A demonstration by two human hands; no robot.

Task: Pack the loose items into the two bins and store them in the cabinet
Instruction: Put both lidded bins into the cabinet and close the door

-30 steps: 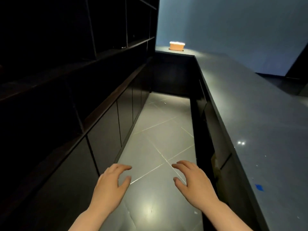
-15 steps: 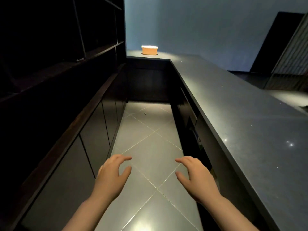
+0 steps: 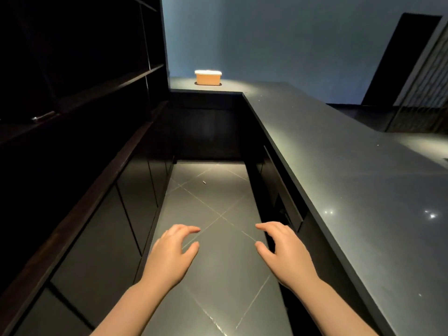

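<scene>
An orange bin (image 3: 208, 78) with a white rim stands on the far end of the dark counter, lit from above; its contents are not visible. My left hand (image 3: 171, 255) and my right hand (image 3: 283, 254) hover side by side above the floor of the aisle, far from the bin. Both hold nothing, with fingers loosely curved and thumbs apart. Dark cabinet doors (image 3: 101, 238) run along the left below dark shelves (image 3: 80, 69). No loose items show, and a second bin is not in view.
A long dark counter (image 3: 351, 190) lines the right side, with drawer fronts (image 3: 281, 190) below it. The grey tiled floor (image 3: 213, 209) runs between cabinets and counter to a dark end wall. A small scrap (image 3: 204, 182) lies on the floor. A dark doorway (image 3: 397, 61) stands far right.
The view has swung right and moved forward along the aisle, so the bin appears larger and nearer. Both hands keep the same empty, loosely curved pose.
</scene>
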